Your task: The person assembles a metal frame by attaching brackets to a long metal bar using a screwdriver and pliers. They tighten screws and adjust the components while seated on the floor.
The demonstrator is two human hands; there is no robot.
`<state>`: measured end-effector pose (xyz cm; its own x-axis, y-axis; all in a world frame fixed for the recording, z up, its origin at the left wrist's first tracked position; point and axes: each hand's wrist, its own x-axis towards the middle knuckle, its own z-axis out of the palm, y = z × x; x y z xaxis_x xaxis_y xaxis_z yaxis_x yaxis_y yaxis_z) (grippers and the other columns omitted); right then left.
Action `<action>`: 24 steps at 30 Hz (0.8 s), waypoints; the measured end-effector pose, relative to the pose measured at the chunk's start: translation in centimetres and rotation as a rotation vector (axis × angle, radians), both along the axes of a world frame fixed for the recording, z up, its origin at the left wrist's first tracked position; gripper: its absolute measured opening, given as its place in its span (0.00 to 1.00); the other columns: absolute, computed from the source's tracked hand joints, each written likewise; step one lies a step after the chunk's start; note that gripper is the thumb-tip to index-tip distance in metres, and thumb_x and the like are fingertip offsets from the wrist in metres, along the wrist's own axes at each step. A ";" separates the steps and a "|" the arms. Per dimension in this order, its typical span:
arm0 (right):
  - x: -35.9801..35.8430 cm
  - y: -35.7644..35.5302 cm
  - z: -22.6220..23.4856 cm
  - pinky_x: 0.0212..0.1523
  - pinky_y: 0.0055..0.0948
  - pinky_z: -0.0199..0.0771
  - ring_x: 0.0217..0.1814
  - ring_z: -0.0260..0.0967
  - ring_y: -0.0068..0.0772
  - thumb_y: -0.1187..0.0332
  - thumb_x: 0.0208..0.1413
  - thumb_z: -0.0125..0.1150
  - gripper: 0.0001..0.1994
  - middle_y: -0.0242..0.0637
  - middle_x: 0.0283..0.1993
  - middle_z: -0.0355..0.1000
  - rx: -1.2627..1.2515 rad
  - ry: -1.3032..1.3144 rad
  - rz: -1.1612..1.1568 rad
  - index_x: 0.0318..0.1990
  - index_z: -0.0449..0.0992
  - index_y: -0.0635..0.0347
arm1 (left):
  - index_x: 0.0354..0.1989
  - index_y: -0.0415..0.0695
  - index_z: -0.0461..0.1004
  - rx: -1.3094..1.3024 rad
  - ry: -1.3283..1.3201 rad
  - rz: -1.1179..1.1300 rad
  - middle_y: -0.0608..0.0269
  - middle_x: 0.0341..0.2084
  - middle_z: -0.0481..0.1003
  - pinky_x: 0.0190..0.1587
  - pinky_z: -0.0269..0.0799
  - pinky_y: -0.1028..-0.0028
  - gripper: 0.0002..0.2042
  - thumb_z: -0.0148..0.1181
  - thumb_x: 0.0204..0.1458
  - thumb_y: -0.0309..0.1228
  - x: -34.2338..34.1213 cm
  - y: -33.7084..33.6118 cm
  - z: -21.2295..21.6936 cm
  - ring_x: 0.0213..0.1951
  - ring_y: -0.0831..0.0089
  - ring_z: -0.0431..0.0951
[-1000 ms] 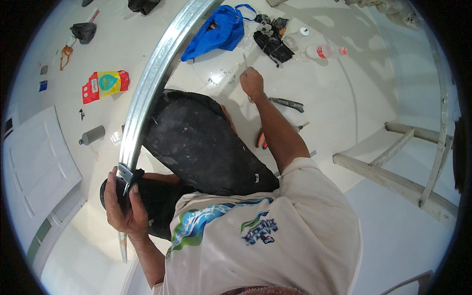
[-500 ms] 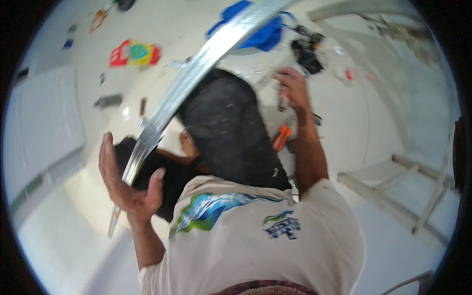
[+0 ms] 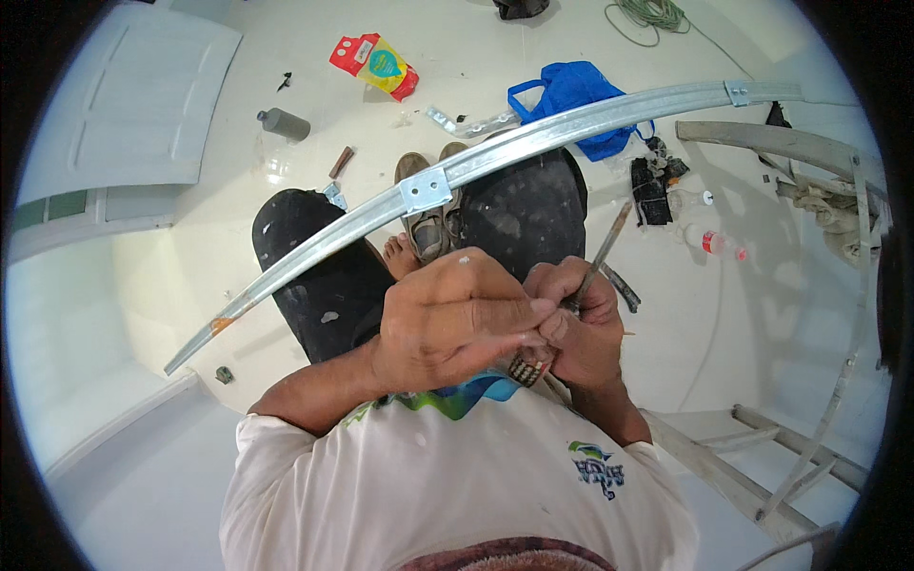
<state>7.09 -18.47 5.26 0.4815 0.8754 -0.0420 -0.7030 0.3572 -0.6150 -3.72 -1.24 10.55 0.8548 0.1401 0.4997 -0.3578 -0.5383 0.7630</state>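
Across my knees rests a long galvanized metal channel [image 3: 333,236], slightly bowed in this view, with a small bracket plate [image 3: 426,190] on it. My right hand [image 3: 588,338] is closed around a screwdriver-like tool with a thin metal shaft [image 3: 610,238]; part of its ribbed handle [image 3: 529,367] shows below the fingers. My left hand [image 3: 462,319] pinches at the right fingertips, nearer me than the channel. Whatever is between the left fingers is hidden. Neither hand touches the channel.
Beyond my knees lie a blue bag [image 3: 576,90], a red-yellow packet [image 3: 376,67], a grey bottle [image 3: 285,124] and clear plastic bottles [image 3: 716,243]. At the right stands a ladder [image 3: 762,476]. A white panel [image 3: 133,90] is at far left; coiled cord [image 3: 649,13] lies at the back.
Both hands have come together in front of my body; the left was spread beside the channel's near end. The channel now lies flatter across my knees, and my view has shifted.
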 end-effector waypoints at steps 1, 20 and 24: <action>-0.3 0.1 0.1 0.25 0.22 0.67 0.27 0.70 0.17 0.73 0.67 0.68 0.07 0.38 0.38 0.77 0.007 -0.002 0.022 0.46 0.79 0.67 | 0.48 0.36 0.86 -0.013 0.006 0.006 0.56 0.36 0.81 0.38 0.79 0.66 0.16 0.78 0.50 0.24 -0.4 0.1 0.0 0.37 0.62 0.83; -1.6 2.4 5.6 0.37 0.41 0.75 0.34 0.78 0.44 0.67 0.74 0.56 0.12 0.50 0.36 0.77 -0.457 -1.065 0.226 0.43 0.80 0.68 | 0.52 0.35 0.74 -1.166 0.044 0.030 0.49 0.44 0.81 0.52 0.87 0.63 0.12 0.54 0.76 0.33 -5.4 1.6 -0.3 0.49 0.58 0.87; -1.9 2.3 5.8 0.35 0.37 0.74 0.31 0.76 0.37 0.65 0.76 0.54 0.15 0.46 0.33 0.76 -0.500 -0.974 0.310 0.45 0.82 0.68 | 0.53 0.35 0.74 -0.945 0.086 0.114 0.51 0.42 0.82 0.51 0.87 0.65 0.09 0.53 0.75 0.29 -6.3 2.0 -0.4 0.48 0.61 0.87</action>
<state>5.20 -16.20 11.07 0.2660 0.9528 -0.1467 0.1368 -0.1879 -0.9726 -9.99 0.76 10.11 0.8395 0.5384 0.0735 -0.2637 0.2855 0.9214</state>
